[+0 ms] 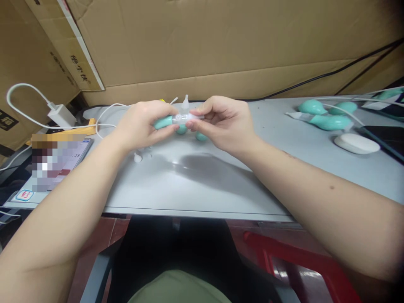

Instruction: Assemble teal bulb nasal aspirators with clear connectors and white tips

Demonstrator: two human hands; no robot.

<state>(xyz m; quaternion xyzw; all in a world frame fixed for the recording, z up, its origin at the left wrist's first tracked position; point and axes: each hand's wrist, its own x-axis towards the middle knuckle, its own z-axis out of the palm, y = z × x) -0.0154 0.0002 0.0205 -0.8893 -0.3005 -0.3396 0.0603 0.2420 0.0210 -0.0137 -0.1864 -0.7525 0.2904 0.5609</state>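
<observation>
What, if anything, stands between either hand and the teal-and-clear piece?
Nothing visible does. The left hand grips the teal end of the teal-and-clear piece, and the right hand pinches at its clear end. A pale nozzle shows just beyond the piece, not between it and either hand.

- Teal bulb [163, 122]: glossy, lying sideways in my left grip [140, 124], thumb below and fingers above; its left part is hidden by my hand.
- Clear tube [178, 119]: see-through, running rightward from the bulb, roughly level, held up above the counter [202, 191].
- Pale end piece [196, 117]: whitish, at the tube's right end, pinched in my right grip [225, 120]; I cannot tell how firmly it is seated.
</observation>
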